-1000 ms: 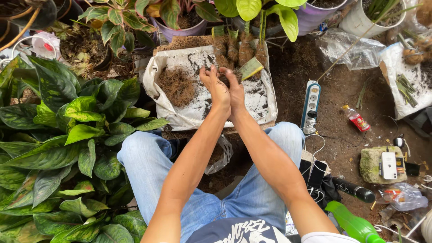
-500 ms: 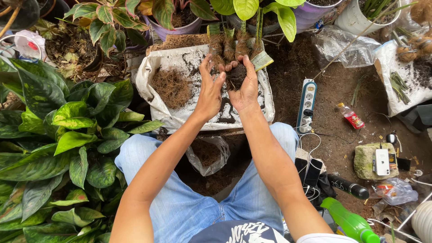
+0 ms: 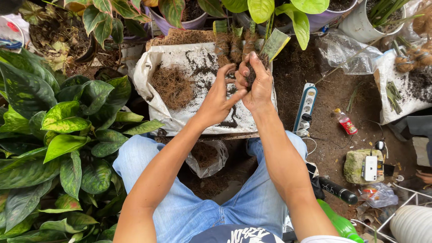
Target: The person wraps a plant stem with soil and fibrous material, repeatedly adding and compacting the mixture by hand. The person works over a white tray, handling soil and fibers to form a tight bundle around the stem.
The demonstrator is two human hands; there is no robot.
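— We had our right hand (image 3: 257, 85) closed round a root clump (image 3: 250, 75), our left hand (image 3: 219, 96) half-open beside it, above the sack's (image 3: 189, 56) far edge.
— Soil could have crumbled off if we squeezed.

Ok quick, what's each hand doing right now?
Left hand: fingers loosely curled, touching the right hand, holding nothing visible.
Right hand: closed around a dark root clump.

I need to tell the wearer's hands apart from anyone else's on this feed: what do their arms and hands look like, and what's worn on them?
Both arms are bare from shoulder edge to fingertips: no gloves, watch, rings or bands visible on the left hand or the right hand. A white short sleeve shows at the right shoulder. Dark soil smudges the fingers. Below the arms are light blue jeans.
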